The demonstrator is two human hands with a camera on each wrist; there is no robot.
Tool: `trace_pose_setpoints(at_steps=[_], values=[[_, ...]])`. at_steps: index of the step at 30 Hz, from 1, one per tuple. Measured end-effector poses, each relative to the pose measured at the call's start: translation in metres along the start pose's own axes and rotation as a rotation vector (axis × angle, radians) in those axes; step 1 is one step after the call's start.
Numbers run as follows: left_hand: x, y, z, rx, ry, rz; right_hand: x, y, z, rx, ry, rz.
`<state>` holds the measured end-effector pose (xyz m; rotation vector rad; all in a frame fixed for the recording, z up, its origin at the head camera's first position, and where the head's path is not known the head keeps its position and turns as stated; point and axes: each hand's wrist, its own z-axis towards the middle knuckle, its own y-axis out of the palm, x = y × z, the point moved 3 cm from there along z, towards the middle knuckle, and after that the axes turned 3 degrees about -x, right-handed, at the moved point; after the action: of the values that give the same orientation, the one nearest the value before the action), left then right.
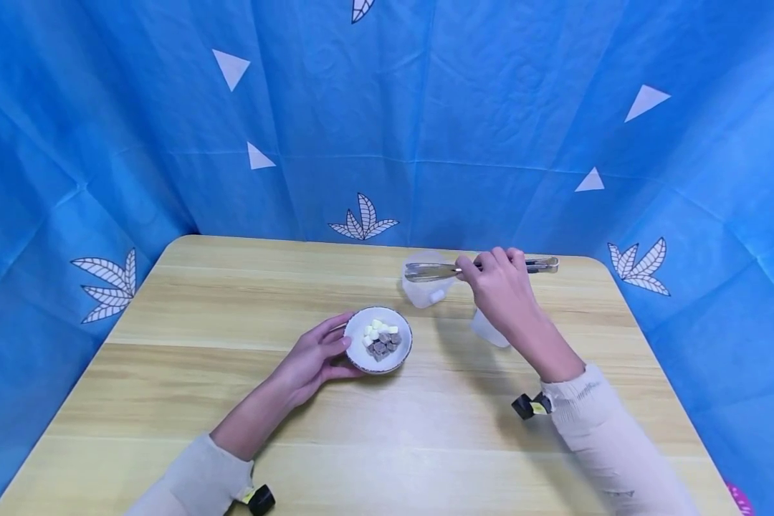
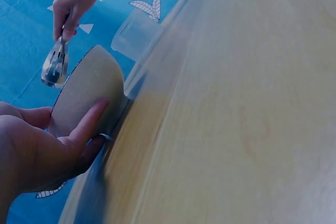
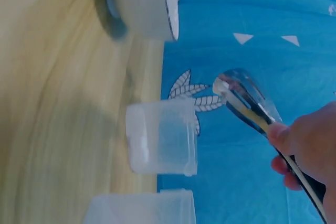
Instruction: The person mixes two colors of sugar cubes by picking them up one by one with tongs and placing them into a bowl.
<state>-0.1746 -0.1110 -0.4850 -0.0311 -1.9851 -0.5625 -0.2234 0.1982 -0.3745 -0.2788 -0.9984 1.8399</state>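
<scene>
My left hand (image 1: 316,351) holds a white bowl (image 1: 355,322) with a dark rim, its thumb on the rim and fingers along the side and underneath. White cubes (image 1: 375,330) and greyish-brown cubes (image 1: 382,347) sit together in it. To the right, my right hand (image 1: 499,287) grips metal tongs (image 1: 428,271) around the middle. The head of the tongs is above a clear plastic container (image 1: 419,295), which has a white piece (image 1: 436,295) inside. In the right wrist view, a small pale piece (image 3: 220,85) shows at the tip of the tongs.
A second clear plastic container (image 1: 488,331) stands under my right hand and is partly covered by it. The light wooden table (image 1: 200,315) ends at a blue patterned curtain (image 1: 335,93) at the back and sides.
</scene>
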Motion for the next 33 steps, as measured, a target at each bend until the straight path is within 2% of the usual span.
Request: trace_pose_setpoints(at_steps=[11,22,33], values=[[-0.001,0.001,0.002,-0.001,-0.001,-0.004,-0.021,-0.007,-0.013,-0.052,0.026,0.184],[0.0,0.001,0.002,0.009,-0.001,-0.002,-0.038,-0.002,-0.023,-0.104,-0.019,0.236],[0.0,0.0,0.0,0.008,0.006,-0.003,-0.044,0.0,-0.021,-0.195,-0.053,0.234]])
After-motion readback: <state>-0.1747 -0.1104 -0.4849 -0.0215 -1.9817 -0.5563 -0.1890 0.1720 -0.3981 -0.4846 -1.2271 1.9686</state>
